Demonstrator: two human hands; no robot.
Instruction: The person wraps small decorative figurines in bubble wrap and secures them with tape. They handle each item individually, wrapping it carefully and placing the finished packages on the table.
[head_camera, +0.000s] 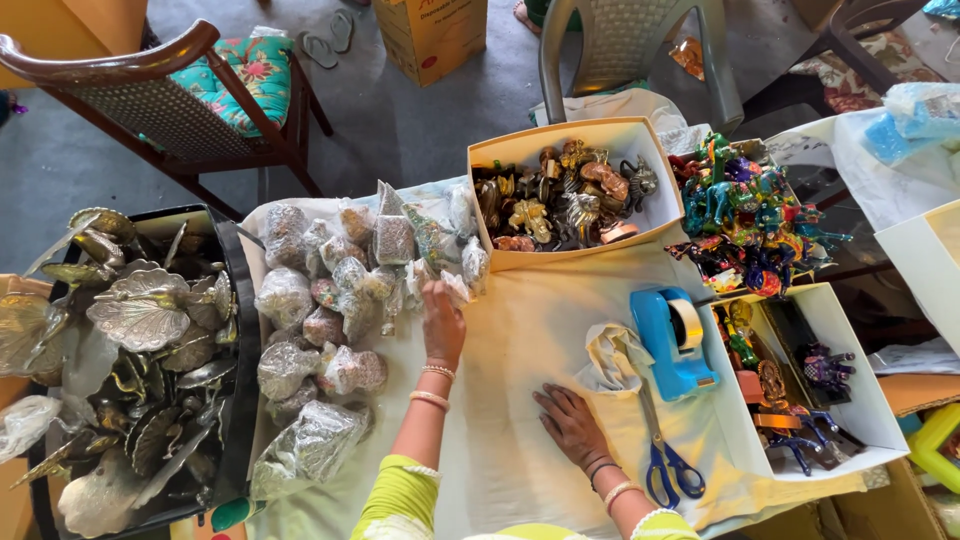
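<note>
My left hand (441, 318) reaches forward over the cream cloth (520, 340) and touches a small plastic-wrapped figurine (456, 287) at the edge of a pile of several wrapped items (330, 300); I cannot tell if the fingers grip it. My right hand (570, 422) lies flat on the cloth, fingers spread, holding nothing. Just right of it lie blue-handled scissors (668, 462), a crumpled piece of paper (610, 358) and a blue tape dispenser (672, 340).
A cream box of metal figurines (560, 205) stands beyond the hands. Colourful painted animal figures (745, 215) and a white box of small figures (800, 385) sit at the right. A black bin of silver leaf-shaped dishes (140, 350) is at the left. Chairs stand behind the table.
</note>
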